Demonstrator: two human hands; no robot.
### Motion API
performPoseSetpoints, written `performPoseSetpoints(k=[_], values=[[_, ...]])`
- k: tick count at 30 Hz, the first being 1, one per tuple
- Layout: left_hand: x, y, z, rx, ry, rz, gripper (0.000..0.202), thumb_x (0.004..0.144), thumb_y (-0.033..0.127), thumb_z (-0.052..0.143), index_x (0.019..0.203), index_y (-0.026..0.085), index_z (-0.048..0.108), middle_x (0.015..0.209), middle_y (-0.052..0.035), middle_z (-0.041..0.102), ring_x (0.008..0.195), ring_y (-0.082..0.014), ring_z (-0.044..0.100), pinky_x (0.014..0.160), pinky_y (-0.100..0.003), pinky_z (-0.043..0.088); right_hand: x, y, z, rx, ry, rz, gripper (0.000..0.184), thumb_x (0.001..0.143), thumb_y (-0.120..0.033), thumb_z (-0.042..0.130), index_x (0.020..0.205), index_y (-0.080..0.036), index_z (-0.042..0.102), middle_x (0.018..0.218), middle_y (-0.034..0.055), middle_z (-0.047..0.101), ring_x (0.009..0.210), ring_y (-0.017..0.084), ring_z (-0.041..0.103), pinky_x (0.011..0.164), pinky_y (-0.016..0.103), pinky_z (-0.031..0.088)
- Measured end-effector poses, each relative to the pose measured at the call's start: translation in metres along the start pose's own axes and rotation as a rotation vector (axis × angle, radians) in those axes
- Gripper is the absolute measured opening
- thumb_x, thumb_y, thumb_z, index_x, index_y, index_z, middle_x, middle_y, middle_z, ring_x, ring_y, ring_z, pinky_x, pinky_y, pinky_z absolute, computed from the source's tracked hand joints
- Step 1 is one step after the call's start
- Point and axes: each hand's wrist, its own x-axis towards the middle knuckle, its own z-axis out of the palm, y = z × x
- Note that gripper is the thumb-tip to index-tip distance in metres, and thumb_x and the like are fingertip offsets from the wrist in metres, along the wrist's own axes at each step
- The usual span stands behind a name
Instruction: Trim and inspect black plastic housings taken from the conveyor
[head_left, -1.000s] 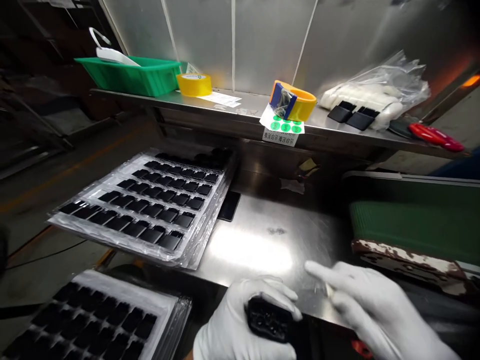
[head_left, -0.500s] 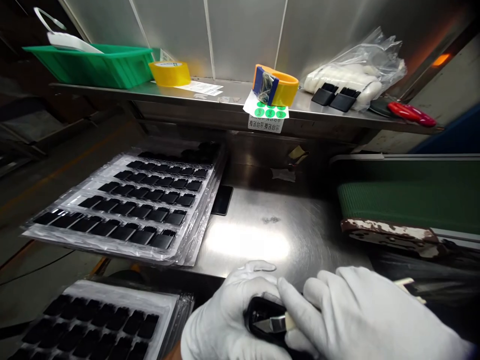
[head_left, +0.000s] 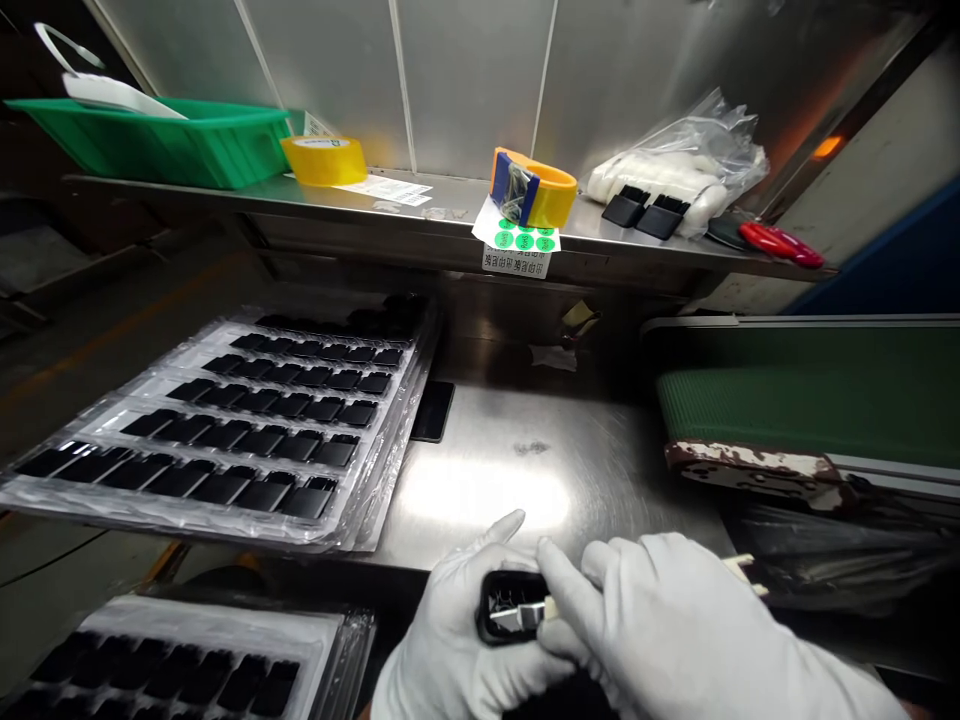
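Note:
My left hand point(head_left: 442, 645), in a white glove, is wrapped round a small hollow black plastic housing point(head_left: 493, 588) at the bottom centre. The housing's open end faces up toward me, with thin ribs visible inside. In my white-gloved right hand point(head_left: 660, 620) is a knife point(head_left: 519, 616) with a short metal blade and a cream handle. Its blade lies within the mouth of the housing, near the lower rim. Most of the handle is hidden by the fingers; a cream end sticks out behind the hand. The lower part of the housing is covered by my hands.
Stacked clear trays of black parts point(head_left: 352, 535) stand left on the steel table point(head_left: 480, 450); another tray point(head_left: 315, 630) sits lower. A black phone-like slab point(head_left: 433, 411) lies beside the stack. A green conveyor point(head_left: 810, 395) is right. The shelf holds a green bin point(head_left: 225, 150) and tape point(head_left: 555, 195).
The view has shifted slightly, moving the surroundings left and a little down. My hands have tilted the housing so its opening shows more fully. The blade stays inside the opening.

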Motion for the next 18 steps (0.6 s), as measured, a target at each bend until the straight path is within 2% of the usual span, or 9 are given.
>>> performPoseSetpoints(k=[2, 4, 6, 8, 11, 13, 16, 18], values=[[0.000, 0.004, 0.003, -0.151, -0.028, -0.056, 0.025, 0.069, 0.031, 0.080, 0.080, 0.014, 0.065, 0.071, -0.0007, 0.058, 0.066, -0.0128, 0.054, 0.081, -0.035, 0.048, 0.000, 0.008, -0.002, 0.137, -0.083, 0.012, 0.023, 0.086, -0.027, 0.058, 0.108, -0.022, 0.059, 0.058, -0.0043, 0.065, 0.039, 0.014, 0.052, 0.036, 0.028, 0.022], [-0.002, 0.009, 0.004, -0.334, -0.042, -0.170, 0.025, 0.068, 0.028, 0.080, 0.082, 0.014, 0.065, 0.075, -0.0022, 0.060, 0.071, -0.0149, 0.056, 0.074, -0.031, 0.048, -0.003, 0.020, -0.006, 0.284, -0.143, 0.025, 0.022, 0.087, -0.024, 0.056, 0.108, -0.028, 0.061, 0.069, -0.0037, 0.070, 0.048, 0.014, 0.058, 0.039, 0.024, 0.031], [-0.005, 0.012, 0.003, -0.331, 0.019, -0.298, 0.026, 0.063, 0.020, 0.080, 0.085, 0.013, 0.069, 0.082, -0.0042, 0.066, 0.078, -0.0179, 0.060, 0.074, -0.030, 0.047, -0.007, 0.032, -0.008, 0.360, -0.138, 0.082, 0.025, 0.089, -0.020, 0.051, 0.108, -0.031, 0.062, 0.080, -0.0019, 0.073, 0.060, 0.016, 0.064, 0.046, 0.023, 0.040], [-0.009, 0.012, 0.000, -0.222, 0.064, -0.411, 0.027, 0.054, 0.010, 0.080, 0.080, 0.013, 0.073, 0.086, -0.0054, 0.071, 0.084, -0.0213, 0.064, 0.076, -0.030, 0.048, -0.009, 0.040, -0.006, 0.389, -0.139, 0.119, 0.027, 0.089, -0.016, 0.048, 0.104, -0.031, 0.064, 0.082, -0.0021, 0.073, 0.065, 0.016, 0.065, 0.051, 0.023, 0.043], [-0.013, 0.008, -0.005, -0.149, 0.029, -0.444, 0.028, 0.047, 0.007, 0.081, 0.074, 0.013, 0.075, 0.086, -0.0045, 0.074, 0.086, -0.0238, 0.067, 0.080, -0.030, 0.049, -0.009, 0.037, 0.000, 0.389, -0.146, 0.028, 0.023, 0.086, -0.014, 0.049, 0.094, -0.028, 0.065, 0.070, -0.0043, 0.069, 0.056, 0.014, 0.062, 0.052, 0.023, 0.042], [-0.015, 0.006, -0.005, -0.114, -0.011, -0.417, 0.026, 0.050, 0.011, 0.082, 0.074, 0.014, 0.075, 0.085, -0.0039, 0.074, 0.086, -0.0243, 0.067, 0.081, -0.031, 0.049, -0.008, 0.029, 0.000, 0.295, -0.095, -0.064, 0.024, 0.085, -0.014, 0.050, 0.101, -0.026, 0.063, 0.066, -0.0040, 0.067, 0.051, 0.013, 0.059, 0.049, 0.025, 0.037], [-0.016, 0.005, -0.005, -0.008, 0.006, -0.478, 0.023, 0.054, 0.019, 0.082, 0.077, 0.018, 0.075, 0.078, -0.0020, 0.073, 0.077, -0.0236, 0.067, 0.070, -0.030, 0.049, -0.003, 0.014, -0.008, 0.060, -0.028, -0.134, 0.030, 0.087, -0.015, 0.050, 0.114, -0.024, 0.058, 0.062, -0.0040, 0.065, 0.044, 0.014, 0.056, 0.044, 0.027, 0.028], [-0.016, 0.005, -0.003, 0.041, 0.033, -0.528, 0.020, 0.056, 0.020, 0.081, 0.075, 0.020, 0.075, 0.068, 0.0001, 0.071, 0.067, -0.0215, 0.065, 0.062, -0.028, 0.046, 0.002, 0.006, -0.014, -0.034, -0.038, -0.122, 0.026, 0.088, -0.014, 0.050, 0.110, -0.023, 0.060, 0.058, -0.0042, 0.063, 0.040, 0.013, 0.055, 0.043, 0.029, 0.025]])
